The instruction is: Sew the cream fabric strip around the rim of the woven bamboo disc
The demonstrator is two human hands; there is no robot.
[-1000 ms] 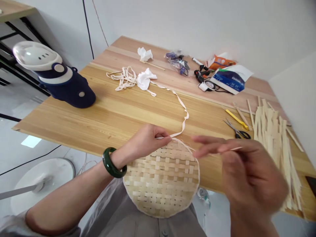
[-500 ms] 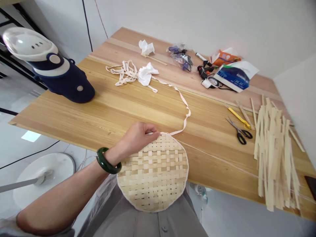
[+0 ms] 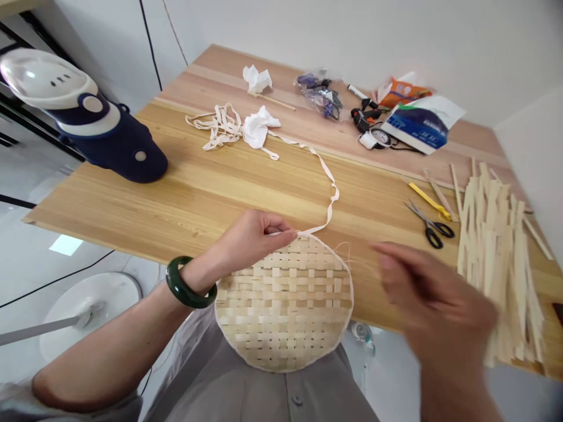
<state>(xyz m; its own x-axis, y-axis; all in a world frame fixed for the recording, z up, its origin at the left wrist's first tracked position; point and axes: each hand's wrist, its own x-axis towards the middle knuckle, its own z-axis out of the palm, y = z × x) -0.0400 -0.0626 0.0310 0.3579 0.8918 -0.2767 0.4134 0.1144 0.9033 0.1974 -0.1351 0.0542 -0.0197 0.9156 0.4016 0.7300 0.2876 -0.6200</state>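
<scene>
Pine table (image 3: 197,193): bamboo strips (image 3: 497,264), scissors (image 3: 430,227), yellow craft knife (image 3: 428,200), crumpled tissue (image 3: 259,129), tangled cream tape (image 3: 217,128), navy-white appliance (image 3: 118,149).

Dark green wrist bangle (image 3: 188,300), grey buttoned shirt (image 3: 259,392)

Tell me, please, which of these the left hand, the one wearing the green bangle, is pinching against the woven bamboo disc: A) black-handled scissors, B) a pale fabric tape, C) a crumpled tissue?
B: the left hand pinches the pale fabric tape where it meets the rim of the woven bamboo disc.
</scene>
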